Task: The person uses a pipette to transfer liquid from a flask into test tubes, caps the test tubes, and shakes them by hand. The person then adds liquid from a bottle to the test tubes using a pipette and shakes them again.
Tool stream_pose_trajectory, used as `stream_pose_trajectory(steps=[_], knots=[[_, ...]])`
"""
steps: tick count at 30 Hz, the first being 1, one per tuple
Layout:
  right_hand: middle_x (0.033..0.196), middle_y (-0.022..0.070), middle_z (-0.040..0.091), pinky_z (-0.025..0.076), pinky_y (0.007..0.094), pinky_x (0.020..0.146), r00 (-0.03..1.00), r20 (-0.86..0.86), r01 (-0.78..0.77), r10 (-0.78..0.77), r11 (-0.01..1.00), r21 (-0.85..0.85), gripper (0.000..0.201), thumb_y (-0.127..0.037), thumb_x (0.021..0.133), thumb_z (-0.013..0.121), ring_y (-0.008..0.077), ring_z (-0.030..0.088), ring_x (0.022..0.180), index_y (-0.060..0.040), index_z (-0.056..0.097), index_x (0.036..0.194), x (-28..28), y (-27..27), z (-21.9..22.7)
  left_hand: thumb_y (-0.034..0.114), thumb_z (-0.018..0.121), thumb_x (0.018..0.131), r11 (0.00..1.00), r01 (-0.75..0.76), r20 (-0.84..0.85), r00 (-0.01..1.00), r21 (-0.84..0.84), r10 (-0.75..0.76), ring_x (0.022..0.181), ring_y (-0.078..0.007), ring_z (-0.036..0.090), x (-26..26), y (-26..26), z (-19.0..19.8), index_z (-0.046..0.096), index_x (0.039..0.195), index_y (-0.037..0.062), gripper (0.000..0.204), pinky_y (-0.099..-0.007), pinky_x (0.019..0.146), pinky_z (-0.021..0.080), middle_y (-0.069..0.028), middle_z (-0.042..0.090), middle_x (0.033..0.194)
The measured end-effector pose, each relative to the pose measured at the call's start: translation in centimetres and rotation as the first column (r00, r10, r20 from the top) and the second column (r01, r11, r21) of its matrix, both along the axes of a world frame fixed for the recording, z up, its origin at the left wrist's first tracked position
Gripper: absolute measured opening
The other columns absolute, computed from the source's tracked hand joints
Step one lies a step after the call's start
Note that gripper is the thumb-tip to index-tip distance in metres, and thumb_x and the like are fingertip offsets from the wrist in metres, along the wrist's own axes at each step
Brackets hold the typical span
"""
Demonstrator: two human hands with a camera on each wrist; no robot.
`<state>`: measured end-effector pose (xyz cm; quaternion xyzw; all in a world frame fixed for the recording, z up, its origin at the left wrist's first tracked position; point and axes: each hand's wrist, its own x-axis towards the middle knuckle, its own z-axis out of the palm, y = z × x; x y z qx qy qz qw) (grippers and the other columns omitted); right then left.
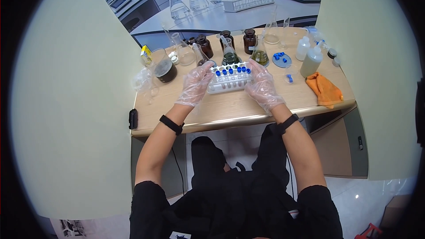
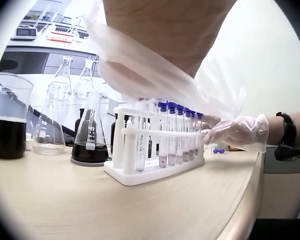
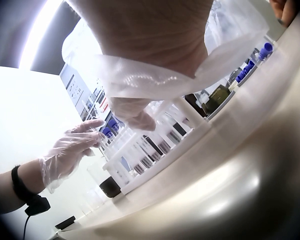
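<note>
A white test tube rack (image 1: 217, 91) stands near the middle of the wooden table, long side towards me. Several clear tubes (image 2: 163, 142) with blue caps (image 1: 230, 71) stand upright in it, with a little pinkish content low down in some. My left hand (image 1: 196, 82), in a clear plastic glove, grips the rack's left end. At the other end my right hand (image 1: 264, 86), gloved alike, grips with its fingers at the upper edge. In the left wrist view the base of the rack is close over the tabletop; the glove cuff hides the left fingers there.
Behind the rack stand conical flasks (image 1: 260, 57) with dark and olive liquids and brown bottles (image 1: 204, 46). A beaker (image 1: 165, 71) of dark liquid is at left. At right are a dish (image 1: 282, 65) of blue caps, plastic bottles (image 1: 312, 63) and an orange cloth (image 1: 324, 89).
</note>
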<state>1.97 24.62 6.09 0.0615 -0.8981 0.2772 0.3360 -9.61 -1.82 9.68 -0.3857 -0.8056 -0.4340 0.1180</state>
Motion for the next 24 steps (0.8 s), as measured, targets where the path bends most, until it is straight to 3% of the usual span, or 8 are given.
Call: stream_pose_trajectory(steps=[2, 4, 7, 14, 20, 22, 24], knots=[[0.151, 0.0181, 0.056, 0.044, 0.0473, 0.115, 1.000, -0.005, -0.005, 0.005, 1.000, -0.014, 0.065, -0.019, 0.078, 0.072, 0.0374, 0.053, 0.137, -0.0012, 0.061, 0.139, 0.0, 0.0, 0.0, 0.015, 0.076, 0.096, 0.999, -0.027, -0.003, 1.000, -0.041, 0.027, 0.088, -0.0149, 0.068, 0.8, 0.5, 0.9, 0.074, 0.129, 0.0058, 0.033, -0.0302, 0.080, 0.054, -0.0068, 0.073, 0.093], [0.151, 0.0184, 0.056, 0.044, 0.0475, 0.115, 1.000, -0.002, -0.011, 0.011, 1.000, -0.028, 0.066, -0.018, 0.077, 0.072, 0.0375, 0.053, 0.137, -0.0007, 0.061, 0.139, 0.0, 0.0, -0.1, 0.023, 0.080, 0.091, 0.973, -0.107, -0.172, 0.982, -0.205, 0.072, 0.090, -0.0251, 0.072, 1.4, 0.8, 1.9, 0.079, 0.116, 0.0065, 0.030, -0.0376, 0.080, 0.056, -0.0121, 0.075, 0.093], [0.151, 0.0186, 0.055, 0.044, 0.0476, 0.116, 1.000, -0.017, -0.015, 0.015, 1.000, -0.015, 0.067, -0.018, 0.076, 0.072, 0.0376, 0.053, 0.137, -0.0005, 0.061, 0.139, 0.0, 0.1, -0.2, 0.029, 0.082, 0.086, 0.941, -0.143, -0.264, 0.963, -0.307, 0.060, 0.090, -0.0319, 0.072, 0.8, 0.8, 1.7, 0.081, 0.108, 0.0083, 0.030, -0.0432, 0.079, 0.056, -0.0132, 0.076, 0.093], [0.153, 0.0185, 0.054, 0.043, 0.0470, 0.117, 0.999, 0.033, 0.003, -0.002, 1.000, -0.018, 0.067, -0.017, 0.076, 0.071, 0.0371, 0.052, 0.140, -0.0009, 0.060, 0.140, 0.1, 0.0, 0.1, 0.033, 0.084, 0.084, 0.931, -0.180, -0.276, 0.957, -0.318, 0.091, 0.087, -0.0327, 0.070, 0.7, 1.6, 1.3, 0.081, 0.106, 0.0100, 0.032, -0.0448, 0.078, 0.055, -0.0114, 0.075, 0.092], [0.153, 0.0182, 0.054, 0.043, 0.0465, 0.116, 0.999, 0.037, 0.023, -0.023, 1.000, -0.005, 0.067, -0.018, 0.076, 0.071, 0.0367, 0.052, 0.140, -0.0008, 0.061, 0.140, -0.2, 0.2, -0.3, 0.038, 0.090, 0.076, 0.949, -0.210, -0.321, 0.938, -0.237, 0.127, 0.094, -0.0290, 0.071, 1.1, 2.4, 0.6, 0.080, 0.104, 0.0099, 0.041, -0.0420, 0.083, 0.056, -0.0077, 0.076, 0.102], [0.154, 0.0196, 0.052, 0.041, 0.0454, 0.120, 0.999, 0.053, -0.011, 0.013, 1.000, -0.029, 0.069, -0.018, 0.076, 0.069, 0.0384, 0.050, 0.141, 0.0006, 0.059, 0.142, -0.1, 0.2, -0.2, 0.038, 0.092, 0.075, 0.946, -0.205, -0.151, 0.974, -0.253, 0.171, 0.097, -0.0268, 0.071, 0.9, 2.6, 0.4, 0.079, 0.106, 0.0096, 0.044, -0.0399, 0.085, 0.056, -0.0077, 0.075, 0.103], [0.154, 0.0197, 0.053, 0.041, 0.0452, 0.120, 0.998, 0.055, -0.012, 0.014, 0.999, -0.038, 0.069, -0.018, 0.076, 0.069, 0.0381, 0.051, 0.140, 0.0006, 0.059, 0.142, 0.0, 0.1, 0.1, 0.036, 0.092, 0.076, 0.947, -0.203, -0.184, 0.970, -0.248, 0.160, 0.096, -0.0263, 0.072, 0.5, 2.6, -0.3, 0.078, 0.108, 0.0089, 0.044, -0.0391, 0.085, 0.056, -0.0083, 0.075, 0.102]])
